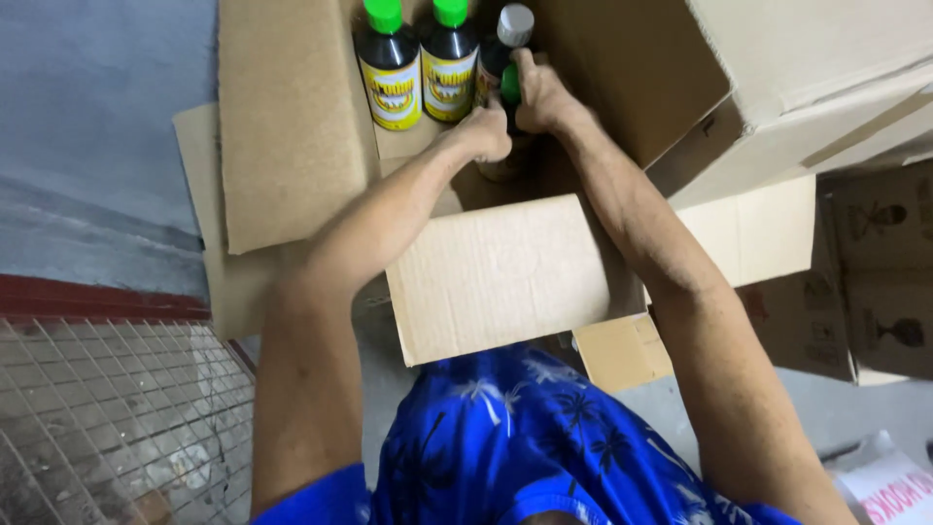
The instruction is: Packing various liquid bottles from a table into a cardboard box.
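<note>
Both my arms reach down into an open cardboard box. My left hand and my right hand close together around a dark bottle with a green cap. Beside it, at the far end of the box, stand two dark bottles with green caps and yellow labels. Another dark bottle with a grey cap stands just behind my right hand. The lower part of the held bottle is hidden by my hands.
The box's near flap folds toward me between my arms. More cardboard boxes stack at the right, others with printed symbols below them. A wire mesh grate lies at the lower left, beside a grey floor.
</note>
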